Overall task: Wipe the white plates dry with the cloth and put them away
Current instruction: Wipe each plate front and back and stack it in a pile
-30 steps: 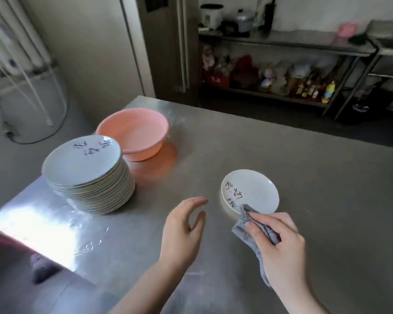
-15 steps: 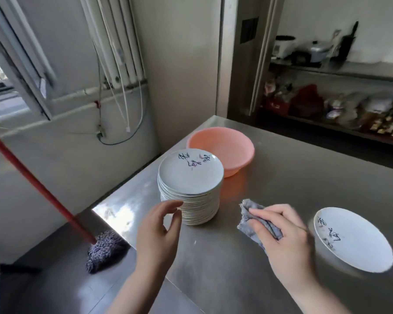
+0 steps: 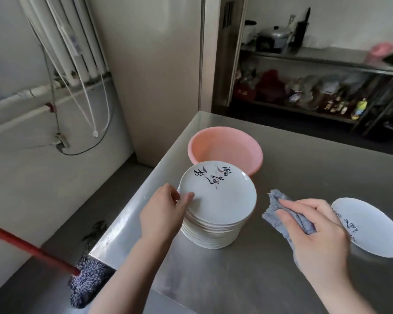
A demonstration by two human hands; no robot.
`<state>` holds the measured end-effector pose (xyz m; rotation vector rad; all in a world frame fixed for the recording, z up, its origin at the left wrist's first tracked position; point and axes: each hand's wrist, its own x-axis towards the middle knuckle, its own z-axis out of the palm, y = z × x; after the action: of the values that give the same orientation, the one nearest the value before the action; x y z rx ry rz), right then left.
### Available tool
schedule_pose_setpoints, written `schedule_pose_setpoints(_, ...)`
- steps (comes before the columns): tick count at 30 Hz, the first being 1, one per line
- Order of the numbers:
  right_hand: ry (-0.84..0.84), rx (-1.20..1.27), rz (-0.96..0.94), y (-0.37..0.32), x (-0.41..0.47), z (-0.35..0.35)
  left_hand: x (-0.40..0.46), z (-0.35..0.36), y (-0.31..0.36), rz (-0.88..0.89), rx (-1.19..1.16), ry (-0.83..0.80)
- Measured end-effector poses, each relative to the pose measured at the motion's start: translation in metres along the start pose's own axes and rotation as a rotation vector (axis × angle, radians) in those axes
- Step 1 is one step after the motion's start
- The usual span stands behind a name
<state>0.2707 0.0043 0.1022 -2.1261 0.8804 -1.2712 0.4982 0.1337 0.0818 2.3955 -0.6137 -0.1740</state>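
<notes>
While left hand [image 3: 161, 214] pinches rim of top white inscribed ceramic plate [image 3: 218, 196], right hand [image 3: 315, 232] clamps grey cloth [image 3: 279, 214]. Risks: wet rim slipping from fingers [image 3: 186, 198], tall stack [image 3: 211, 232] near steel surface [image 3: 304, 168] edge toppling.

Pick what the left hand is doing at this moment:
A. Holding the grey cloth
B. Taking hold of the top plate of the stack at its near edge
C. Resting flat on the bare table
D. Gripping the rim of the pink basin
B. The left hand has its thumb on the upper face of the top plate of the stack, at the near edge; the cloth is in the right hand.
</notes>
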Motion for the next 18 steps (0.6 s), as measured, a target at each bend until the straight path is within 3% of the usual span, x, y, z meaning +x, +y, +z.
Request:
schedule_pose_setpoints(5, 0.009, -0.014, 0.009, -0.001, 0.005, 0.012, 0.008, 0.001, 0.008, -0.041, 0.051, -0.068)
schedule_pose_setpoints(13, 0.033, 0.006, -0.015, -0.002, 0.01, 0.026, 0.02, -0.003, 0.013, 0.041, 0.27, -0.175)
schedule_pose_setpoints(18, 0.022, 0.0, 0.008, 0.003, 0.01, 0.023, 0.015, -0.004, 0.015, 0.058, 0.11, -0.098)
